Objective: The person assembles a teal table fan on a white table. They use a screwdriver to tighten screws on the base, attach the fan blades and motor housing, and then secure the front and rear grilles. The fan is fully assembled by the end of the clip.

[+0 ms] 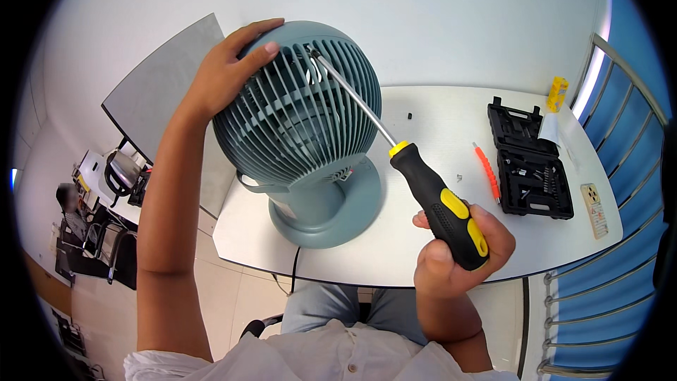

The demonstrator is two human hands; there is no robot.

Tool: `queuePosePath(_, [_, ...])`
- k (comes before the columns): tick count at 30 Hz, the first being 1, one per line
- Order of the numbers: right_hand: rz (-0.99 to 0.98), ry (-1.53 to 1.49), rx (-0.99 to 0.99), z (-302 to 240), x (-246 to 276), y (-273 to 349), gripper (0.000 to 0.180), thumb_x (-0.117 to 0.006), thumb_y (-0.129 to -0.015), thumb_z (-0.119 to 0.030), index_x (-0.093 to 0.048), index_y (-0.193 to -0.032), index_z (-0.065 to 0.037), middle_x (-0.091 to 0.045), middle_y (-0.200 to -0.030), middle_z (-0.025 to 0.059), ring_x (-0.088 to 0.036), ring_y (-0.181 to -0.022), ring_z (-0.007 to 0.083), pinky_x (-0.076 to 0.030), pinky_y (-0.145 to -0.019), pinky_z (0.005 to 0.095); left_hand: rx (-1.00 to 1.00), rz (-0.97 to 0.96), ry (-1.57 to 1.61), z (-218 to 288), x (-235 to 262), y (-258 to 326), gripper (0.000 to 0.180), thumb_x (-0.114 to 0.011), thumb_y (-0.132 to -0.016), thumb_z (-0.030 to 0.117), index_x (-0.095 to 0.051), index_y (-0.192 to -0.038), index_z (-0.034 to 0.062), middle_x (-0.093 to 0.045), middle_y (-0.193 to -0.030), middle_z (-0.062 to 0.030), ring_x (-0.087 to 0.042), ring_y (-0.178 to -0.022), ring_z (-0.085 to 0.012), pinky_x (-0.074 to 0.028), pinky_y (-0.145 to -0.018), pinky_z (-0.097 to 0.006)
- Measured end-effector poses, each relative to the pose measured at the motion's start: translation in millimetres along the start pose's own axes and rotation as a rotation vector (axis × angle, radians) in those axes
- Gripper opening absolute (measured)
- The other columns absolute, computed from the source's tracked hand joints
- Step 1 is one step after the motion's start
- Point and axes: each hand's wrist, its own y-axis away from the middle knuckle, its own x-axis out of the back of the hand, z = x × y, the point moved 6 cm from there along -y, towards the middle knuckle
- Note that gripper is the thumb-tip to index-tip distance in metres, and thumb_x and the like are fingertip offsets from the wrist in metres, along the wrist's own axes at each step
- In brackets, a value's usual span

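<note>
A teal desk fan [303, 123] stands on a white table, its slatted grille facing me. My left hand [229, 67] rests over the fan's upper left, fingers spread on the housing and thumb across the slats. In my right hand [465, 247] is a screwdriver [437, 201] with a black and yellow handle, gripped near its butt end. Its metal shaft slants up and left, and the tip meets the upper grille beside a gap between slats. Whether the tip sits in a screw is too small to tell.
To the right lie an open black tool case [532, 162] with bits, an orange-red rod-shaped tool [486, 173], a yellow container [557, 94] and a patterned card-like item [594, 210]. Small bits [459, 178] lie mid-table. A metal railing [620, 88] borders the right; a grey panel [169, 92] stands left.
</note>
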Motion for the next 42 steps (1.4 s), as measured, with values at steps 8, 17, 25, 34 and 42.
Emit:
queuePosePath(8, [-0.031,-0.078,0.019,10.3,-8.1,-0.6,0.057,-0.063,-0.087,-0.037,-0.035,-0.119,0.001,-0.057,-0.080,0.0148,-0.064,-0.057,0.0225,-0.057,-0.062,0.0331,-0.012,-0.018,0.089,-5.9,1.4,-0.5,0.053,-0.057,-0.088,0.045,-0.056,-0.130,0.0118,-0.061,-0.119,-0.0130,-0.056,-0.109,-0.0231,-0.040,-0.098,-0.034])
queuePosePath(17, [-0.176,-0.119,0.157,1.2,-11.7,-8.5,0.062,-0.075,-0.073,-0.013,-0.041,-0.123,0.001,-0.060,-0.085,0.0193,-0.063,-0.064,0.0247,-0.052,-0.060,0.0321,-0.038,-0.012,0.118,-6.0,1.0,0.0,0.053,-0.057,-0.088,0.044,-0.056,-0.130,0.0106,-0.061,-0.115,-0.0115,-0.055,-0.107,-0.0207,-0.040,-0.097,-0.032])
queuePosePath(25, [-0.189,-0.079,0.197,-7.7,-18.3,-11.9,0.069,-0.081,-0.065,-0.007,-0.046,-0.124,-0.001,-0.063,-0.082,0.0175,-0.063,-0.064,0.0242,-0.051,-0.054,0.0294,-0.021,-0.044,0.104,-3.7,0.5,0.9,0.058,-0.055,-0.089,0.043,-0.051,-0.133,0.0048,-0.056,-0.123,-0.0122,-0.051,-0.112,-0.0204,-0.036,-0.100,-0.031])
queuePosePath(34, [-0.167,-0.066,0.214,-8.1,-21.6,-9.3,0.066,-0.081,-0.066,-0.009,-0.047,-0.123,-0.001,-0.063,-0.083,0.0172,-0.063,-0.064,0.0235,-0.051,-0.053,0.0293,-0.033,-0.017,0.123,-5.7,0.1,1.2,0.056,-0.057,-0.088,0.045,-0.055,-0.131,0.0084,-0.059,-0.119,-0.0121,-0.054,-0.110,-0.0212,-0.038,-0.099,-0.032])
queuePosePath(42, [-0.156,-0.054,0.222,-8.2,-21.6,-8.7,0.065,-0.080,-0.066,-0.008,-0.047,-0.122,0.000,-0.062,-0.083,0.0178,-0.063,-0.064,0.0243,-0.051,-0.054,0.0295,-0.037,-0.001,0.123,-3.7,1.1,1.2,0.055,-0.058,-0.087,0.045,-0.056,-0.129,0.0093,-0.060,-0.118,-0.0122,-0.055,-0.109,-0.0217,-0.039,-0.098,-0.032])
